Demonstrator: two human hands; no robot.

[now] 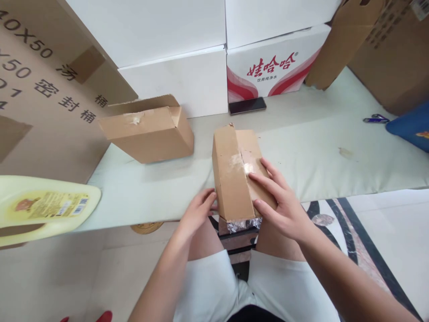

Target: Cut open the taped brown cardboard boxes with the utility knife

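A small brown cardboard box (234, 179) rests at the near edge of the covered table, with one top flap partly over the other and torn tape marks where they meet. Across its right flap lies my right hand (279, 201), open, fingers spread and touching the cardboard. My left hand (200, 207) is at the box's lower left side, its fingers slightly bent and apart; whether they press on the wall I cannot tell. Clear crinkled plastic (239, 226) shows below the box's near end. Whatever is inside the box is hidden.
Another brown box (150, 136) with a raised flap stands left on the table (311, 134). White cartons (174, 80) line the back, a dark phone (248, 105) before them. A yellow jug (50, 208) is at left; purple-blue pens (376, 119) and a blue object (410, 127) at right.
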